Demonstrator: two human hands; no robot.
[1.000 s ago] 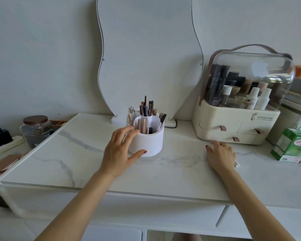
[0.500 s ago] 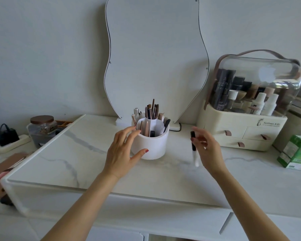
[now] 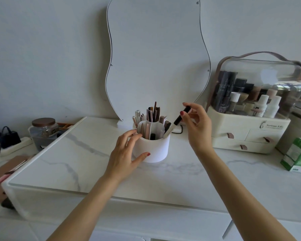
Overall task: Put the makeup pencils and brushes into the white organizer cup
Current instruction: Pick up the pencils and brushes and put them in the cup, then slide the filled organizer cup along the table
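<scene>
Where table was, pencil (image 3: 176, 121) cupward.

The surface (image 3: 87, 164) is seen as glossy veined marble; the cup (image 3: 153, 150) as matt white plastic; the case (image 3: 261, 80) lid as clear glossy plastic.

At the right of the frame, the cream cosmetics case (image 3: 250, 134) carries a dark logo and the words "Serious Life" on its front; a smaller line under them is too small to read. The print on the green box (image 3: 298, 154) at the right edge is illegible.
</scene>
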